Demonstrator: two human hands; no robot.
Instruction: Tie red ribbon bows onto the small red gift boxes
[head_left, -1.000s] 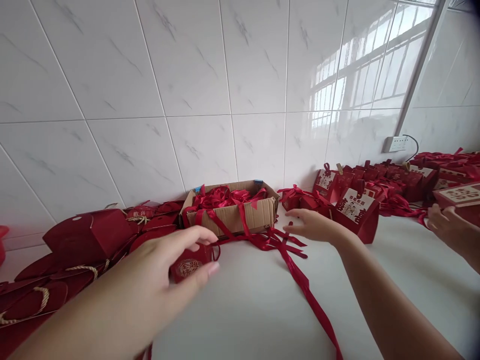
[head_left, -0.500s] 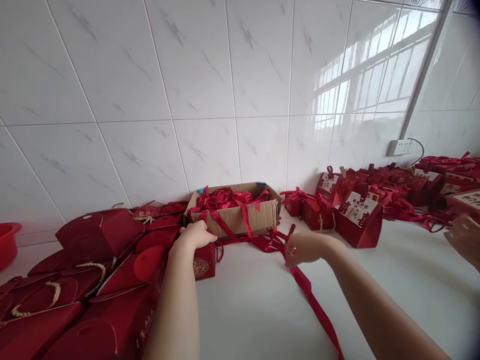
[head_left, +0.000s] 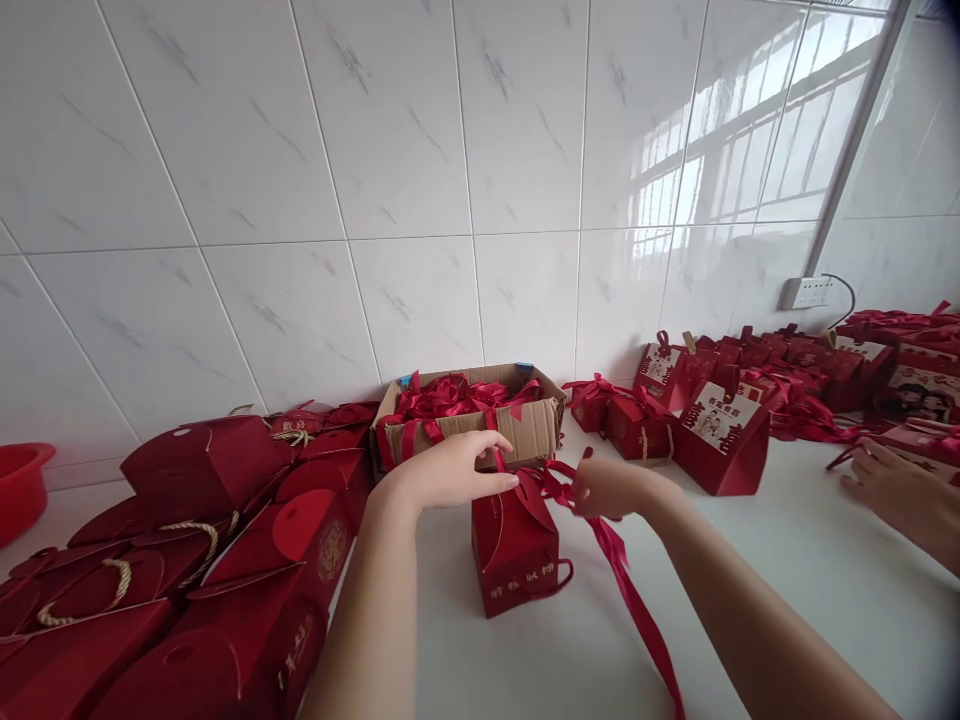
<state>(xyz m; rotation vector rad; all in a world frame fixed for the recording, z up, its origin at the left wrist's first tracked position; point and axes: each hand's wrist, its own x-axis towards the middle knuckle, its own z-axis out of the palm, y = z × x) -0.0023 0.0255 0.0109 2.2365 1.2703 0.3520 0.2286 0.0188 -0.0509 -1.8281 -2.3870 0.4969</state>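
Observation:
A small red gift box (head_left: 516, 560) with gold lettering and a red cord handle stands on the white table in front of me. My left hand (head_left: 457, 472) is over its top left edge, thumb and fingers apart; whether it still touches the box I cannot tell. To the right of the box, my right hand (head_left: 611, 487) is closed on a red satin ribbon (head_left: 634, 605), which trails down toward the table's near side. Behind both hands sits a cardboard box (head_left: 525, 430) full of red ribbons (head_left: 457, 398), some hanging over its front.
Larger red boxes (head_left: 247, 600) with rope handles crowd the left side, beside a red basin (head_left: 22, 490). Small red boxes (head_left: 721, 435) and loose ribbons fill the back right. Another person's hand (head_left: 892, 490) works at the right edge. A tiled wall (head_left: 525, 180) rises behind.
The small red gift box has moved right, from beside the larger boxes to the middle, along with my left hand, whose fingers have spread. My right hand stays closed on the ribbon.

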